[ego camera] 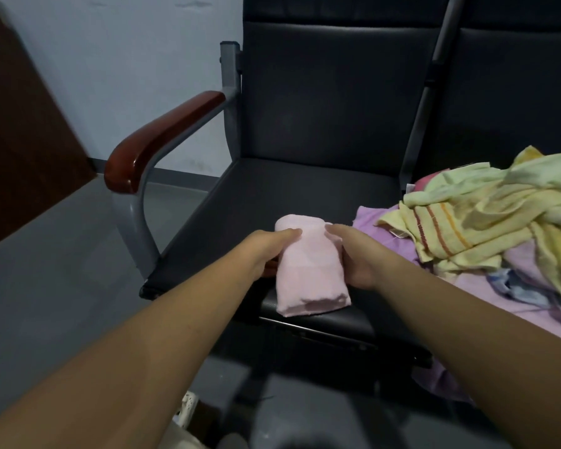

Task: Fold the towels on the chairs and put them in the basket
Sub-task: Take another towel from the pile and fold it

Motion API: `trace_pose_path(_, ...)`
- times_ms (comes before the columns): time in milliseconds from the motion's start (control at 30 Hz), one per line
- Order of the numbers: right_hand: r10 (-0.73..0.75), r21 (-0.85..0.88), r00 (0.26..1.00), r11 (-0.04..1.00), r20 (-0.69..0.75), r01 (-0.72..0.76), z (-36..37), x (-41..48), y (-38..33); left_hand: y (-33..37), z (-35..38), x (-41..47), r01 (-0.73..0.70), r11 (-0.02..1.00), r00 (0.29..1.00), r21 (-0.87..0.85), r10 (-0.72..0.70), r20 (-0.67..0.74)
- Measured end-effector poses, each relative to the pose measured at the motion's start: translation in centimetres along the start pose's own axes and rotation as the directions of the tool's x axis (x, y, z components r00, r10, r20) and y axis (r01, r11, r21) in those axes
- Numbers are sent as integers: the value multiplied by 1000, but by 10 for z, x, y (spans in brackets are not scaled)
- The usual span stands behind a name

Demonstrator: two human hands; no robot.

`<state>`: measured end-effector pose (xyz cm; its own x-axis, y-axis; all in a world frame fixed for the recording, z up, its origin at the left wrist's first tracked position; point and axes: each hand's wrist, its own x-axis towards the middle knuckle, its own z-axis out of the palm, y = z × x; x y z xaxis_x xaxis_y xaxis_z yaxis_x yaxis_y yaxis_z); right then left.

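The folded pink towel (308, 273) lay near the front edge of the black chair seat (272, 196). The left hand (266, 251) and the right hand (353, 254) held it by its sides, thumbs on top. The other fingers were hidden under the cloth. Just beside it, the heap of unfolded towels (483, 222) ran out of sight to the right.

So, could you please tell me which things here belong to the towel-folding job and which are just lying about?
Belongs to the job: folded pale pink towel, held by the left hand and right hand; heap of unfolded yellow, green and lilac towels; black padded chair seat. The basket is not in view.
Just lying about: dark brown wooden board; glossy red-brown armrest.
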<state>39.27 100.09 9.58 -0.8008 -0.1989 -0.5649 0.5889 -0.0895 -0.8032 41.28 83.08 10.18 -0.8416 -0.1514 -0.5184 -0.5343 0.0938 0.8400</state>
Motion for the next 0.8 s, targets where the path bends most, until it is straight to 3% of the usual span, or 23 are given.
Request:
trace_pose_path(200,-64,-44,997,997,-46,62,15,1,10,6,-11,-4,-85,989,996,-122,84,-13)
trace_pose_path(367,-399,-240,914,896,-67,374,44,-9,-4,22,-41,-24,-279,935,960,-219,275,-47)
trace_pose_path(600,-479,-173,859,844,181,508,104,-37,-30,30,-112,-65,-362,840,931,-405,348,-110)
trace_pose_path(800,-542,-308,777,716,321,627,194,-52,-35,12,-191,-103,-416,750,909,-515,332,-251)
